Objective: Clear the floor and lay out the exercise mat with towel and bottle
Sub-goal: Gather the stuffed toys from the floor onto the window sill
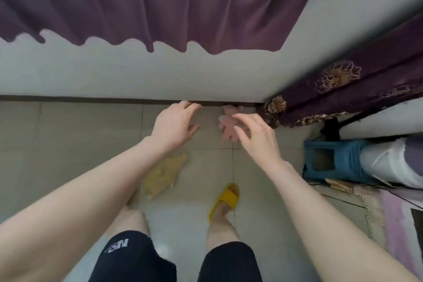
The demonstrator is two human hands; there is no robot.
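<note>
A small pink soft toy [226, 121] lies on the tiled floor [80, 135] against the wall's dark skirting. My right hand [254, 135] hovers just over its near side, fingers spread and empty. My left hand [176, 125] reaches out to the left of the toy, fingers apart, holding nothing. A clear plastic bag with yellowish contents [162, 176] lies on the floor under my left forearm. No mat, towel or bottle is in view.
My yellow slipper [226, 197] stands on the floor below the toy. A blue plastic stool [332, 160] and white bundles sit at the right beside a purple flowered cloth [343, 89]. A purple curtain [148, 7] hangs on the wall ahead.
</note>
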